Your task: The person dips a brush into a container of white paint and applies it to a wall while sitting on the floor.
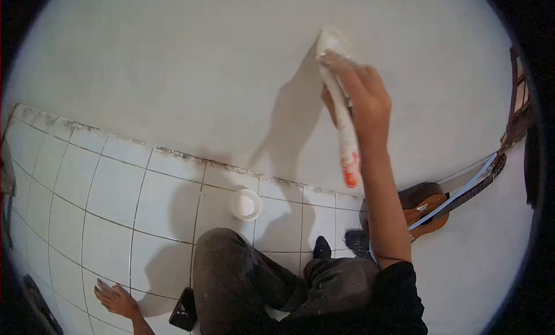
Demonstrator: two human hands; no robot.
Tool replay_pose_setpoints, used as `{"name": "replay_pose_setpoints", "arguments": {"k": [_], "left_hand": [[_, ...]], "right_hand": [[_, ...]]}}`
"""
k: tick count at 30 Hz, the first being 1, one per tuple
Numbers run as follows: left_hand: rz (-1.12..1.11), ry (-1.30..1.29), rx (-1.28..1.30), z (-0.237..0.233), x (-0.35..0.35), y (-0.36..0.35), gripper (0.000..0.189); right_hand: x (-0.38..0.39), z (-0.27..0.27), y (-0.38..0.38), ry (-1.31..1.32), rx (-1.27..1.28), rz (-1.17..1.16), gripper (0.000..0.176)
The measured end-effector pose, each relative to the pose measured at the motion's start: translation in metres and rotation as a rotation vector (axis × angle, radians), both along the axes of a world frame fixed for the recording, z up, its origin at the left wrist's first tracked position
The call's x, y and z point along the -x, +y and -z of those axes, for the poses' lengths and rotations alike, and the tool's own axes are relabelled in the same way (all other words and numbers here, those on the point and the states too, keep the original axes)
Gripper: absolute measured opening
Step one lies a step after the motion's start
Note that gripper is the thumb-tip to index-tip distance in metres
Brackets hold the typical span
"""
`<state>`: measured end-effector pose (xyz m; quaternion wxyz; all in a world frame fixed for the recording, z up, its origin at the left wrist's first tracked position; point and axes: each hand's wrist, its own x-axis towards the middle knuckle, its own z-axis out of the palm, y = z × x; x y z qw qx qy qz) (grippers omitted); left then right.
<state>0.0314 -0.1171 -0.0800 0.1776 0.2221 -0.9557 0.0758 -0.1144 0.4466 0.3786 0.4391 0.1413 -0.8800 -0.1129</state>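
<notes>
My right hand [367,95] is wrapped round a paintbrush [347,141] and holds it up against the pale wall [191,63]. White paint coats its head and most of the handle, whose lower end shows red. Down at the left, my left hand [117,300] rests on the white tiled floor [110,190] with its fingers spread and nothing in them. Between my knees and the wall's foot stands a small white cup [246,205] with white paint inside.
A guitar [430,211] leans at the right, with a pale blue strip across it and a dark broom-like brush [358,242] beside it. A black phone [183,310] lies by my leg [231,283]. A dirty, crumbling edge [191,157] runs where wall meets floor.
</notes>
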Motion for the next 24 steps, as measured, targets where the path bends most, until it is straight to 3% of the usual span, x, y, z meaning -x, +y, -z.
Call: {"name": "replay_pose_setpoints", "arguments": {"k": [12, 15, 18, 24], "left_hand": [[0.051, 0.014, -0.042, -0.012, 0.002, 0.005, 0.054], [0.013, 0.037, -0.106, -0.005, 0.002, 0.002, 0.055], [0.002, 0.006, -0.106, -0.015, 0.002, 0.009, 0.056], [-0.051, -0.106, -0.128, -0.020, 0.003, 0.010, 0.054]], "right_hand": [[-0.013, 0.099, 0.001, -0.528, 0.080, 0.019, 0.047], [-0.019, 0.105, -0.003, -0.683, 0.085, 0.041, 0.040], [-0.016, 0.098, 0.002, -0.536, -0.086, 0.015, 0.042], [0.002, 0.021, 0.015, -0.246, -0.021, -0.044, 0.042]]}}
